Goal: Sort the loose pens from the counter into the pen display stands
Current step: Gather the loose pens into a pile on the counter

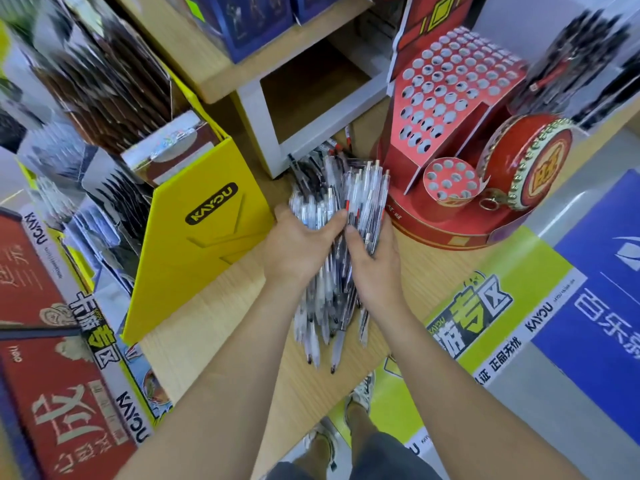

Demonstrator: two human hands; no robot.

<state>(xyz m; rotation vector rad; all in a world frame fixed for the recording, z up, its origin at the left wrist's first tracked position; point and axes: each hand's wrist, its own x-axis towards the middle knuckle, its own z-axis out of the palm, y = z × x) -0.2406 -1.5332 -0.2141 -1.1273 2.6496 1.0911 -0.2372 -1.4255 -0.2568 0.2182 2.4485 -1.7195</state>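
Observation:
A thick bundle of clear-barrelled pens (329, 292) is gathered over the wooden counter (214, 313), tips pointing toward me. My left hand (298, 247) grips its left side and my right hand (374, 265) grips its right side, thumbs pressed on top. More loose pens (322, 161) lie behind the bundle by the white shelf foot. To the right stands a red pen display stand (450, 95) with many round holes, all of them without pens, plus a small round holed holder (450, 180) at its base.
A yellow KAYOU cardboard display box (197, 237) stands close on the left. A white and wood shelf unit (311, 109) rises behind the pens. A red drum decoration (530, 168) sits beside the stand. Dark pens fill a display (588, 57) at far right. My shoes (360, 393) show below the counter edge.

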